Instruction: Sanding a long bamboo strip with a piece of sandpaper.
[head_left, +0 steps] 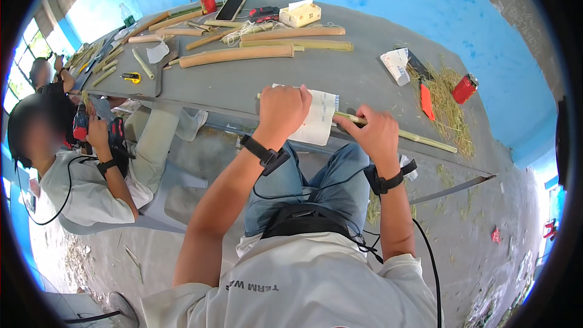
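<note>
My right hand (371, 132) is curled round a slim bamboo stick (428, 141) at the near edge of the grey table (212, 84); my left hand (282, 111), clenched over white paper (319, 118), probably grips it too. I judge it light, stiff, best held mid-length.

Bright daylight, glaring window (37, 46) and washed-out floor (57, 252) at left, fisheye bending, black corners

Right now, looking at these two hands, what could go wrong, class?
The right hand grips the stick bare, so a splinter might prick it.

The stick extends well past that hand; swung forward, it could knock the red can by the loose shavings.

The orange-handled tool lies ahead of the right hand, so a careless reach might catch it.
</note>
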Motion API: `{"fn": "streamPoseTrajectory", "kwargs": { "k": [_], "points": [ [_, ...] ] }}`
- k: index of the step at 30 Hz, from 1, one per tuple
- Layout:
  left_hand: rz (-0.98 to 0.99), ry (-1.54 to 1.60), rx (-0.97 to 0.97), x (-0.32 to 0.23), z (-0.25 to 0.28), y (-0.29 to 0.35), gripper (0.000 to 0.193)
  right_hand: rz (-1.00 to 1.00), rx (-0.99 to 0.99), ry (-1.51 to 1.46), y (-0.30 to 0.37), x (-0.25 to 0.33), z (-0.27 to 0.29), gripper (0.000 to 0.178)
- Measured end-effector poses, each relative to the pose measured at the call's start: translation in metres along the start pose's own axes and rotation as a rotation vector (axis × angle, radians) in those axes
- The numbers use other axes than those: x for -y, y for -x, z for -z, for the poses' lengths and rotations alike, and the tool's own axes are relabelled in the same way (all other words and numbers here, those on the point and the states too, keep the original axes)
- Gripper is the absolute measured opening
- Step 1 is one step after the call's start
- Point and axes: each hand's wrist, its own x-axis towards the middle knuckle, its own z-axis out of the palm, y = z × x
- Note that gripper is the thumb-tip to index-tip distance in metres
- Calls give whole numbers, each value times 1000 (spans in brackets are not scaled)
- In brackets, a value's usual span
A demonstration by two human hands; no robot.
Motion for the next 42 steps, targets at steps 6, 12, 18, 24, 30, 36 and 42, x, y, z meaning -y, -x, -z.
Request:
{"fn": "streamPoseTrajectory", "kwargs": {
  "k": [6, 12, 18, 24, 30, 36, 42],
  "points": [
    [22, 22, -2, 1, -1, 0, 46, 10, 2, -5, 0, 1, 1, 58],
    [2, 20, -23, 0, -1, 2, 46, 17, -10, 2, 1, 0, 0, 58],
    [39, 54, 48, 0, 3, -7, 47, 16, 4, 3, 0, 1, 0, 58],
    [207, 157, 436, 4, 6, -31, 52, 17, -23, 43, 0, 1, -1, 58],
    [219, 58, 342, 0, 3, -31, 54, 11, -35, 23, 1, 1, -1, 57],
    [184, 34, 206, -1, -1, -23, 50, -3, -22, 32, 0, 2, -1, 57],
    [166, 35, 122, 2, -6, -21, 51, 9, -19, 16, 0, 2, 0, 57]
  ]
}}
